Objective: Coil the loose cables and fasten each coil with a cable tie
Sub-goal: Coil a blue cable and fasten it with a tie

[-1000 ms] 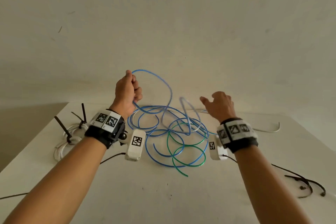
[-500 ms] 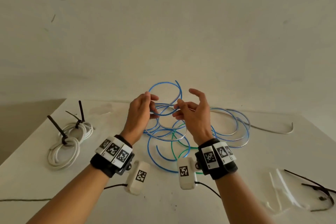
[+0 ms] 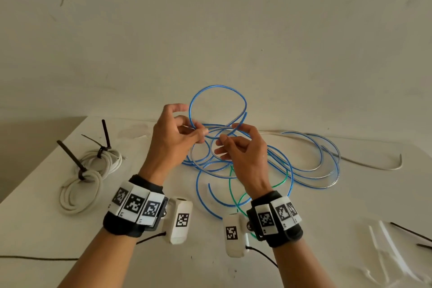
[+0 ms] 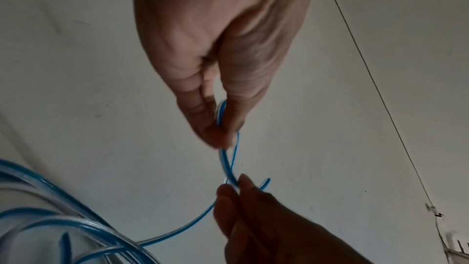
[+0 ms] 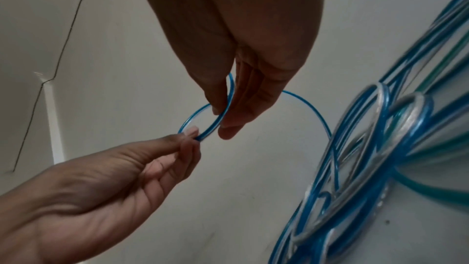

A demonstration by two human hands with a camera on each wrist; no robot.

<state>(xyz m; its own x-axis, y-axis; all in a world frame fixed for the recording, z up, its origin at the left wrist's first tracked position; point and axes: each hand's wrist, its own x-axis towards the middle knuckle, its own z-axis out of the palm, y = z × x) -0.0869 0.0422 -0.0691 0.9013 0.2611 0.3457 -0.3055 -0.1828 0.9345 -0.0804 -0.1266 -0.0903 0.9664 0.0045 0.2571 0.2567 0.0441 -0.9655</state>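
A long blue cable [image 3: 217, 86] lies tangled on the white table [image 3: 163, 269], with one loop raised above it. My left hand [image 3: 198, 134] pinches the loop where it crosses, thumb against fingers [image 4: 223, 133]. My right hand [image 3: 228, 133] pinches the same cable just beside it [image 5: 223, 119], close to its free end. In each wrist view the other hand's fingertips meet the cable a few centimetres away. A green cable [image 3: 230, 184] lies under the blue tangle.
A white cable coil [image 3: 67, 204], bound with black cable ties [image 3: 70, 155], lies at the table's left. A loose white cable [image 3: 374, 167] runs along the far right. Loose white ties [image 3: 392, 248] and black ties [image 3: 411, 232] lie near right. A wall stands behind.
My right hand came in from the right and took hold of the blue cable beside my left. Both hands now hold one raised loop, which has grown rounder.
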